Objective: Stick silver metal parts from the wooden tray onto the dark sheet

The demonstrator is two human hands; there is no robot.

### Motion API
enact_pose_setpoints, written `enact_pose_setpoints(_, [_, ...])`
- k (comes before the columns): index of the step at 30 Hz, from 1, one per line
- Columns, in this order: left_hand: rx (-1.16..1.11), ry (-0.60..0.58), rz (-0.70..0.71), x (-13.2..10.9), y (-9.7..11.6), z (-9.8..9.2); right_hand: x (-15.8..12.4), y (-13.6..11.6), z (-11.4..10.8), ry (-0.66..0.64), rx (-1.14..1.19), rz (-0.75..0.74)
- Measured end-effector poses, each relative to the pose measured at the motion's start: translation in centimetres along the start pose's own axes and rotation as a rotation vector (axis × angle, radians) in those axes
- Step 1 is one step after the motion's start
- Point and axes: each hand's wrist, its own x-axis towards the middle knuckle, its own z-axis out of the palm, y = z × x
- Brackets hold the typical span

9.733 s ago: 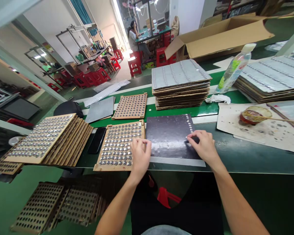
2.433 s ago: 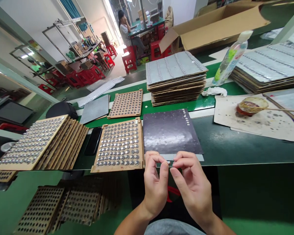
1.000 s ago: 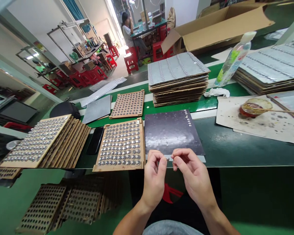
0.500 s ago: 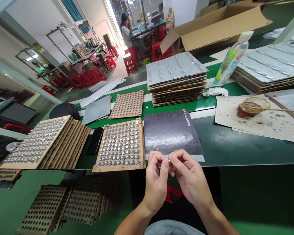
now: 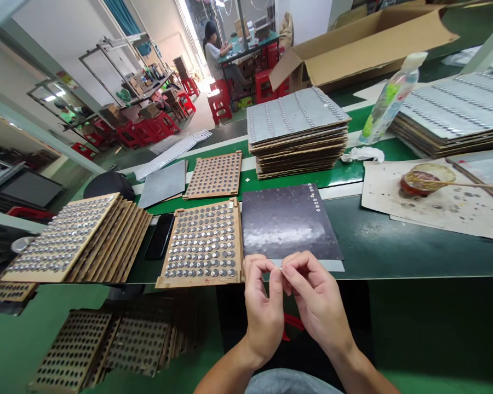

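My left hand (image 5: pixel 263 298) and my right hand (image 5: pixel 315 295) meet just off the table's front edge, thumb and forefinger of each pinched together. Between the fingertips shows a tiny shiny piece (image 5: pixel 281 269), mostly hidden by the fingers. Just beyond lies a dark flat sheet (image 5: pixel 285 219), with a short row of small shiny metal pieces (image 5: pixel 314 198) along its upper right side. To the left of my hands, a wooden board (image 5: pixel 201 280) carries rows of round grey discs, many of them topped with small shiny metal parts.
Tilted boards with discs (image 5: pixel 107 241) lean at the left, beside a black phone (image 5: pixel 159 238). Behind stand a tall stack of sheets (image 5: pixel 298 145) and a plastic bottle (image 5: pixel 392 101). A bowl of reddish-brown liquid (image 5: pixel 421 185) with a stick sits right. A person (image 5: pixel 217 52) sits far back.
My hands stay together in the same place, with a slight shift of the fingertips; the tiny piece shows less now. In the background, the seated person has lowered a hand to the table.
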Motion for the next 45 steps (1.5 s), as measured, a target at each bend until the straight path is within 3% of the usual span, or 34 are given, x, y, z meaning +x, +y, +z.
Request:
enact_pose_setpoints(10, [-0.050, -0.201, -0.072, 1.4, 0.9, -2.0, 0.1, -0.2, 0.0, 0.021, 0.083, -0.004])
enact_pose_setpoints(18, [-0.254, -0.246, -0.186, 1.4, 0.6, -1.4, 0.1, -0.4, 0.4, 0.007, 0.169, 0.083])
enact_pose_setpoints(23, [-0.293, -0.236, -0.262, 1.1, -0.1, -1.5, 0.4, 0.4, -0.3, 0.064, 0.022, -0.022])
enact_pose_setpoints(27, [0.061, -0.118, -0.264, 2.9, -1.5, -3.1, 1.8, 1.6, -2.5, 0.159, -0.328, -0.187])
enact_pose_setpoints(31, [0.370, 0.114, -0.274, 7.9, -3.7, -6.7, 4.4, 2.0, -5.5, 0.274, -0.745, -0.304])
enact_pose_setpoints(35, [0.686, 0.303, -0.340, 12.9, -5.6, -9.9, 7.2, 1.9, -8.2, 0.350, -0.913, -0.352])
enact_pose_setpoints(39, [0.900, 0.338, -0.400, 15.2, -6.7, -10.7, 8.9, 2.0, -10.1, 0.387, -1.062, -0.362])
enact_pose_setpoints(45, [1.042, 0.298, -0.428, 16.0, -7.5, -10.3, 9.9, 2.4, -12.5, 0.449, -1.228, -0.268])
